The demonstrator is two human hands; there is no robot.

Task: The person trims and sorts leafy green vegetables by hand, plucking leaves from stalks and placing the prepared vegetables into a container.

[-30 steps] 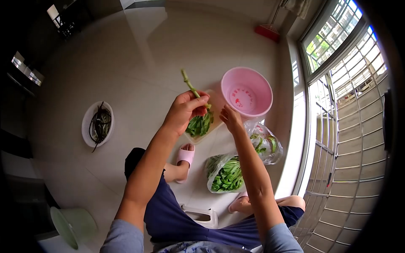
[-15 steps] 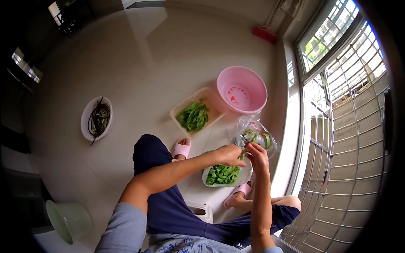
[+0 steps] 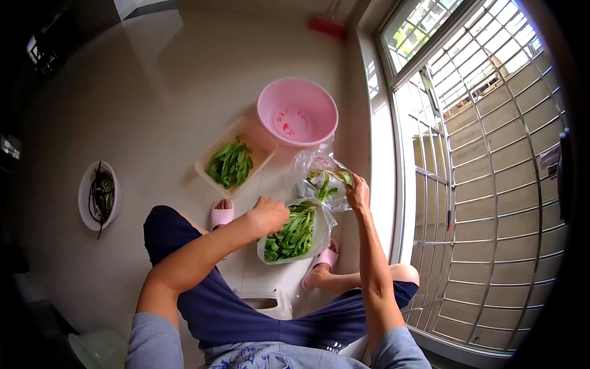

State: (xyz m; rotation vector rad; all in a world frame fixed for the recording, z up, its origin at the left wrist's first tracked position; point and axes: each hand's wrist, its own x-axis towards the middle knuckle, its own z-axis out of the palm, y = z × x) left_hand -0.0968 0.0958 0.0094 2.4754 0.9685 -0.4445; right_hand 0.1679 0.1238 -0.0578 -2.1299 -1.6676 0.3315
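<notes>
My left hand [image 3: 270,215] is closed at the left edge of an open plastic bag [image 3: 321,237] of leafy greens [image 3: 292,234]. Its fingertips are turned away, so what they hold is hidden. To the right, my right hand [image 3: 358,194] pinches a leafy green stem [image 3: 345,177] beside a second clear plastic bag [image 3: 305,166]. Loose stems and leaves [image 3: 324,183] lie on that second bag. A cream plastic basket [image 3: 206,175] with picked green leaves [image 3: 230,163] rests on the floor further forward.
A pink basin [image 3: 298,111] stands behind the basket. At left is a white oval basket [image 3: 83,197] with long dark pods or stems [image 3: 100,197]. A small stool [image 3: 265,302] is between my legs. A red broom [image 3: 327,27] leans far back, and a barred window [image 3: 485,184] lines the right.
My hands were close together above the bag of greens and are now apart, the left at the bag's left side, the right beside the second bag. The view has turned rightward.
</notes>
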